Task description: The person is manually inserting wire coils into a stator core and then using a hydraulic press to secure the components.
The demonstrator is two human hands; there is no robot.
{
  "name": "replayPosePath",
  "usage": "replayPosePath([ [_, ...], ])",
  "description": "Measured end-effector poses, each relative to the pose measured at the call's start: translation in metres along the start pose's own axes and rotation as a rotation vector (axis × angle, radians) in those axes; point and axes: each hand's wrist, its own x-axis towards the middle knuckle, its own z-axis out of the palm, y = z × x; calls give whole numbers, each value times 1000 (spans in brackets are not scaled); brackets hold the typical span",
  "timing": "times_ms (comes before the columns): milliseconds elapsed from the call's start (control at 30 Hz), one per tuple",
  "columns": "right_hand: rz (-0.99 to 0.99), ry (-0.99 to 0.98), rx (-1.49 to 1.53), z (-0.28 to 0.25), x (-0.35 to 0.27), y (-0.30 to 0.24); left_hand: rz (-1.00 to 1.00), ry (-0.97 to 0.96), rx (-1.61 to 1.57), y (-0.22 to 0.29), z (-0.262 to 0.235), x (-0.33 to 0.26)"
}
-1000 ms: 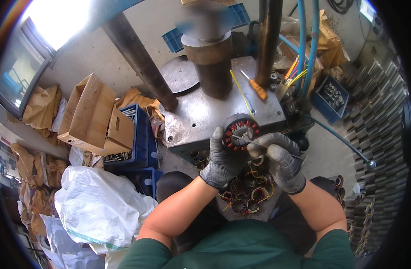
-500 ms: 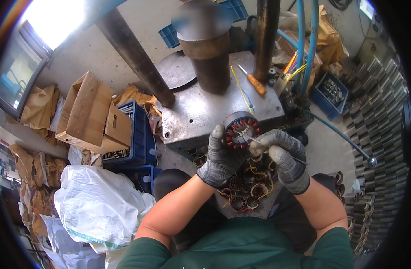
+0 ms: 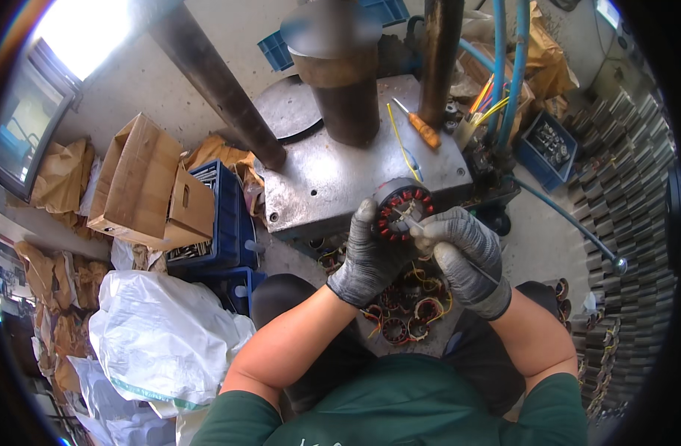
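My left hand (image 3: 366, 260), in a grey work glove, is closed around a ring-shaped motor stator (image 3: 392, 192) with a dark outside and red-lined slots. It is held up off the near edge of a metal machine plate (image 3: 333, 175), its open end facing me. The gloved right hand (image 3: 467, 260) pinches a thin metal rod (image 3: 410, 221), whose tip reaches into the stator's bore near some pale wires. That tip is too small to make out clearly. On the plate lie a screwdriver (image 3: 425, 134) with an orange handle and a thin yellow wire (image 3: 399, 137).
Several wound stators (image 3: 395, 330) lie on the floor between my legs. Thick steel columns (image 3: 233, 100) rise from the plate. At left stand a cardboard box (image 3: 136, 182), a blue crate (image 3: 235, 215) and a white sack (image 3: 166, 334). Stacked metal cores (image 3: 623, 201) line the right side.
The right hand has shifted slightly left, closer to the stator, and the rod reaches further into its bore. The left hand keeps its hold. The whole view has tilted a little.
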Motion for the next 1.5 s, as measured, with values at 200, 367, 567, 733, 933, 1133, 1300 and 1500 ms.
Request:
replayPosePath([
  [200, -335, -40, -445, 2, 9, -7, 113, -3, 108, -4, -5, 3],
  [367, -280, -82, -628, 3, 9, -19, 184, 91, 234, -11, -11, 5],
  [567, -207, -104, -503, -9, 6, -16, 131, 148, 76, -11, -14, 8],
  [733, -177, -71, -427, -13, 5, -14, 61, 190, -25, -10, -14, 8],
  [933, -170, -87, -392, -21, 4, -4, 13, 158, -7, -9, -3, 7],
  [1133, -131, -28, -208, -36, 5, -8, -123, -70, -183, 5, -11, 5],
  [1300, -52, 13, -260, -45, 4, -7, -82, -96, -157, 8, -2, 2],
  [1500, -40, 11, -249, -42, 4, -4, -73, -113, -188, 11, 2, -2],
])
